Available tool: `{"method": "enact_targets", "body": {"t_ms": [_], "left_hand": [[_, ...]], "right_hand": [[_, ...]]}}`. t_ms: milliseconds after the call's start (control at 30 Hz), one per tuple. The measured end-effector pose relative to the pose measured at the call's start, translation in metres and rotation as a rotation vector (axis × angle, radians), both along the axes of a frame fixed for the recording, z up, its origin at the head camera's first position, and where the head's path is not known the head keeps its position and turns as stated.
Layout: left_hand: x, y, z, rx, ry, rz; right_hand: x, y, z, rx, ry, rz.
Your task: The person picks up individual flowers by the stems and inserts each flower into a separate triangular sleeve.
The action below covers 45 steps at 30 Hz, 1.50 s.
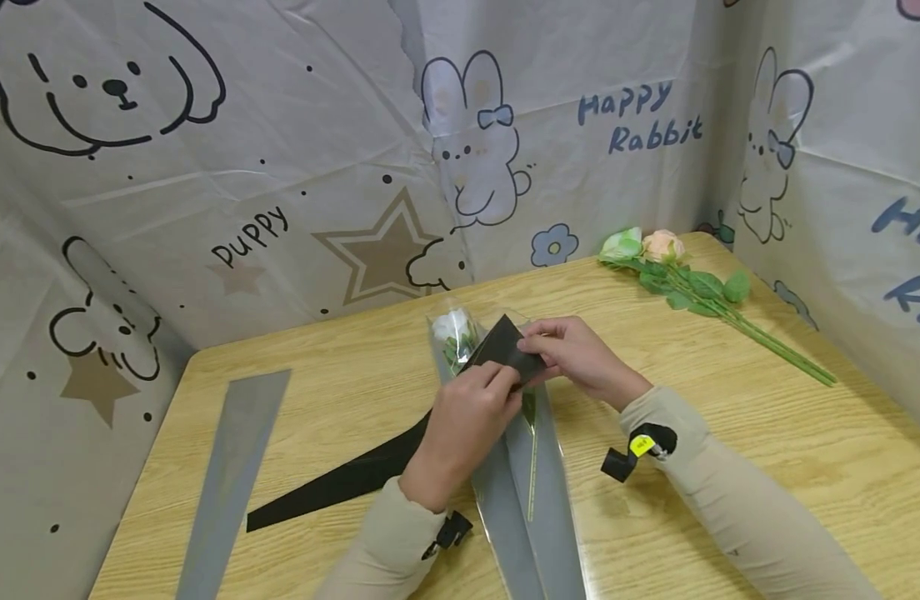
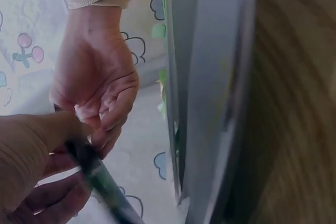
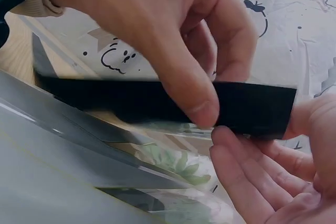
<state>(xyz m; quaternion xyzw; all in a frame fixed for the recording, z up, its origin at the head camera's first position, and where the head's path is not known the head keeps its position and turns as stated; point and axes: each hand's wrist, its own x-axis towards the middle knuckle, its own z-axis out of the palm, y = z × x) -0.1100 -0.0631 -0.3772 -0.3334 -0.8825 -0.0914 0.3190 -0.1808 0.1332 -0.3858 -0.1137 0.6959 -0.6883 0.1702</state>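
Observation:
A long black tapered flower sleeve (image 1: 355, 460) runs from the left part of the table up to both hands. My left hand (image 1: 463, 421) grips it near its wide end, the thumb (image 3: 202, 113) lying on its face in the right wrist view. My right hand (image 1: 580, 358) pinches the wide end's edge between thumb and fingers. Under the hands lie grey, clear-fronted sleeves (image 1: 557, 517). A white rose (image 1: 452, 325) shows at the top of one, and a thin green stem (image 1: 532, 475) runs down inside. In the left wrist view, the right hand (image 2: 97, 72) faces the left hand (image 2: 37, 166).
Another grey sleeve (image 1: 231, 475) lies flat at the left of the wood-grain table (image 1: 340, 400). Two artificial roses, one pale green (image 1: 622, 244) and one peach (image 1: 662, 246), lie at the back right with their stems slanting forward. Printed cloth (image 1: 280, 167) hangs around the table.

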Motion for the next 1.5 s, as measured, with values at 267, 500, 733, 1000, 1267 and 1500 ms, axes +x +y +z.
{"method": "enact_targets", "body": {"t_ms": [267, 500, 733, 1000, 1267, 1500], "left_hand": [[-0.011, -0.002, 0.001, 0.165, -0.062, 0.042], [-0.016, -0.001, 0.003, 0.212, -0.12, 0.117], [-0.016, 0.002, -0.001, 0.23, -0.177, 0.12], [-0.017, 0.006, -0.009, 0.235, -0.154, 0.108], [-0.017, 0.008, -0.011, 0.253, -0.166, 0.118], [-0.018, 0.006, -0.007, 0.306, -0.157, 0.114]], "right_hand": [[-0.001, 0.002, 0.002, 0.081, 0.091, -0.005], [0.0, 0.002, 0.004, 0.111, 0.136, 0.018], [0.001, 0.004, 0.005, 0.181, 0.127, 0.057], [0.001, 0.006, 0.006, 0.249, 0.169, 0.088], [-0.001, 0.01, 0.005, 0.3, 0.187, 0.104], [-0.003, 0.012, 0.006, 0.259, 0.168, 0.106]]}}
